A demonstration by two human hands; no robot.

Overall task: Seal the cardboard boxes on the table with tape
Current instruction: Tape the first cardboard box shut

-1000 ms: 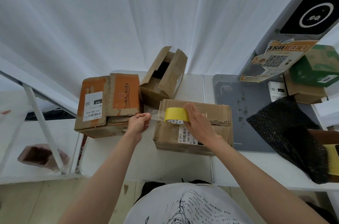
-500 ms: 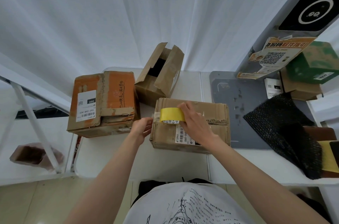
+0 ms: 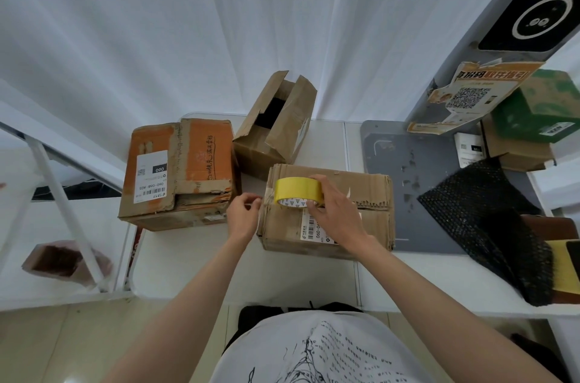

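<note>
Right hand point(image 3: 334, 213) gripping tape roll point(image 3: 298, 192) atop brown box point(image 3: 373, 194), left hand point(image 3: 243, 214) pinching tape end at box's left edge

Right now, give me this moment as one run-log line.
stage: taping near box | right hand: grips tape roll on top | left hand: pinches tape end at left edge

A white curtain point(image 3: 219, 21) hangs in soft folds behind the white table point(image 3: 194, 260). Pale tiled floor point(image 3: 47, 345) shows below, with a white metal frame point(image 3: 59, 197) at left
</note>
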